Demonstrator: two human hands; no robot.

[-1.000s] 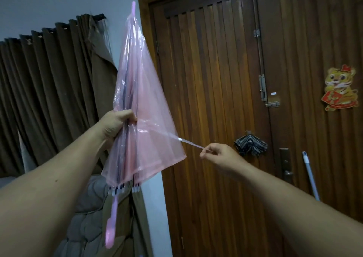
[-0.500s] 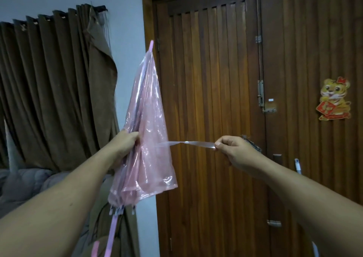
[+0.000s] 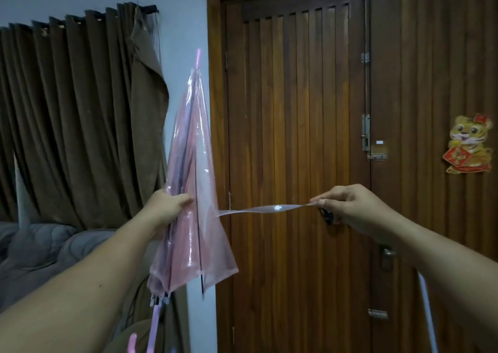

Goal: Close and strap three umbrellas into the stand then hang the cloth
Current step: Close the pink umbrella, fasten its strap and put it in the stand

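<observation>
Pink umbrella [image 3: 192,191]: one item, translucent pink canopy, folded but loose, held upright at centre-left of the head view, tip up, in front of the pale wall between curtain and door. Dark ribs show through the plastic. Its pink shaft and curved handle [image 3: 151,333] run out of the bottom edge, so the handle is cut off.

Strap [image 3: 265,209]: thin pink band, twisted, stretched rightward and level from the canopy to the right hand; a pale round snap sits midway along it. Not yet wrapped round the canopy.

Left hand [image 3: 168,204]: fingers curled round the gathered canopy at mid-height, gripping it; fingertips partly hidden behind the plastic.

Right hand [image 3: 347,204]: thumb and fingers pinching the free end of the strap, right of centre. It covers most of a dark object [image 3: 327,216] on the door behind; what that is cannot be made out.

Wooden door [image 3: 296,137]: slatted brown, far side, with a metal latch [image 3: 366,137] and a lever handle [image 3: 386,255] partly hidden by the right forearm.

Tiger sticker [image 3: 469,145]: far right on the wood panel.

Brown curtain [image 3: 80,110]: far left, pleated.

Grey quilted bedding [image 3: 40,247]: lower left, partly behind the left forearm.

Pale pole [image 3: 427,312]: lower right, mostly hidden and cut off.
</observation>
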